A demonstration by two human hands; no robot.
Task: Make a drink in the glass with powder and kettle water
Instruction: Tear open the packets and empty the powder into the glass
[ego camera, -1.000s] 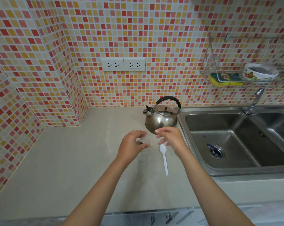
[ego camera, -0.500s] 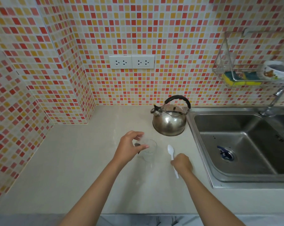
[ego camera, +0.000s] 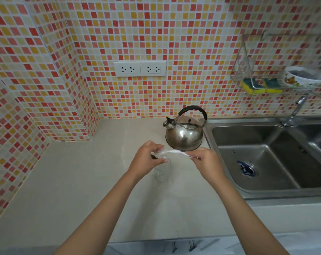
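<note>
A clear empty glass (ego camera: 162,173) stands on the beige counter (ego camera: 82,181), just in front of the steel kettle (ego camera: 183,135) with its black handle. My left hand (ego camera: 146,161) hovers over the glass rim, shut on a small clear packet with dark powder (ego camera: 153,156) at its bottom. My right hand (ego camera: 204,162) pinches the handle of a white plastic spoon (ego camera: 176,152). The spoon lies level, and its bowl end reaches the packet's mouth; the bowl itself is blurred behind the plastic.
A steel double sink (ego camera: 266,159) with a tap (ego camera: 296,111) lies right of the kettle. A wire rack (ego camera: 257,81) on the tiled wall holds sponges and a bowl. Two wall sockets (ego camera: 139,68) sit above the counter. The tiled wall juts out at the left.
My right hand picked the spoon up off the counter and brought it to the packet in my left hand. The left hand stayed over the glass.
</note>
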